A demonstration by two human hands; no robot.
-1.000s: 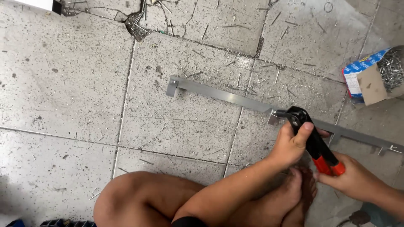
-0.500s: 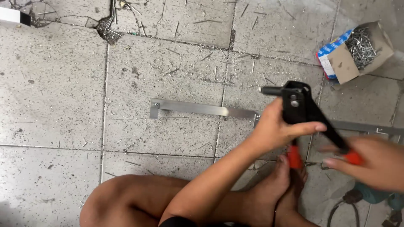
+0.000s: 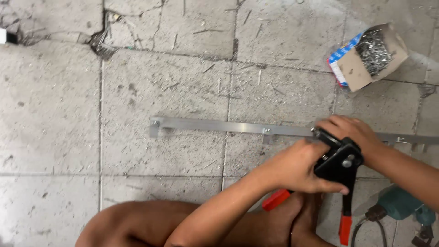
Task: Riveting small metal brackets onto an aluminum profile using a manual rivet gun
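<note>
A black hand riveter (image 3: pixel 340 164) with two red-tipped handles lies over a long aluminium strip (image 3: pixel 219 126) on the tiled floor. Its handles are spread wide, one red tip (image 3: pixel 276 200) pointing left and the other (image 3: pixel 345 228) pointing down. My left hand (image 3: pixel 297 169) grips the tool's black body from the left. My right hand (image 3: pixel 352 132) comes in from the right, its fingers curled over the tool's nose where it meets the strip. The nose tip is hidden under my fingers. My bent leg (image 3: pixel 151 224) and foot lie below the hands.
An opened cardboard box (image 3: pixel 370 55) full of small metal rivets sits at the upper right. A teal power drill (image 3: pixel 402 206) with its cable lies at the lower right. Small brackets hang from the strip. The floor tiles are cracked and littered with metal scraps.
The riveter has come down from in front of me onto the strip. My right hand has left the red handle and moved up to the tool's nose.
</note>
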